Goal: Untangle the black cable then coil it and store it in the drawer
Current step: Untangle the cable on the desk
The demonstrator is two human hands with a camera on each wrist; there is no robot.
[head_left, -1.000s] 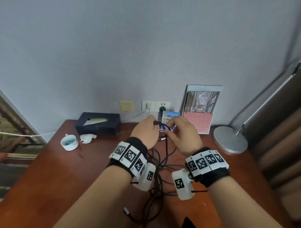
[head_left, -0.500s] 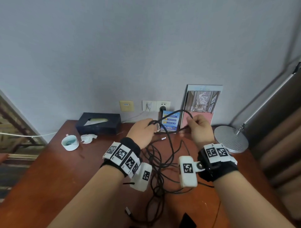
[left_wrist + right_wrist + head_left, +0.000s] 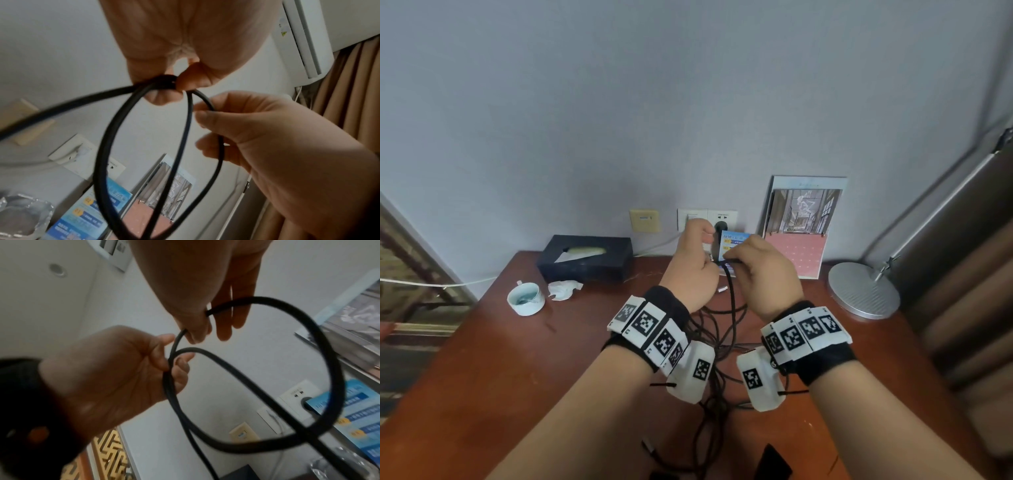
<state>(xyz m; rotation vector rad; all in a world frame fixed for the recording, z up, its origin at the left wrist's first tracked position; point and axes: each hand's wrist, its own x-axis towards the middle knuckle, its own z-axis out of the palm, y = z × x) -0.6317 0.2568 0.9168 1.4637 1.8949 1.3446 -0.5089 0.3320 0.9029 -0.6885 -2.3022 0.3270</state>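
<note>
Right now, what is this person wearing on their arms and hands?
Both forearms are bare, no sleeves or gloves. Each wrist carries a black fabric band ringed with white tiles printed with black square codes. A white rounded camera pod, bearing its own code, hangs under each wrist, with thin black cords trailing from it.

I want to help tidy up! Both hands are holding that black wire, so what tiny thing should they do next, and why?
Probably lay the loop held by the right hand against the loops pinched in the left hand, then reach for more. The thin black rubber cable already hangs in rings from the left fingers, while most still lies in a loose heap on the reddish-brown wooden desk.
</note>
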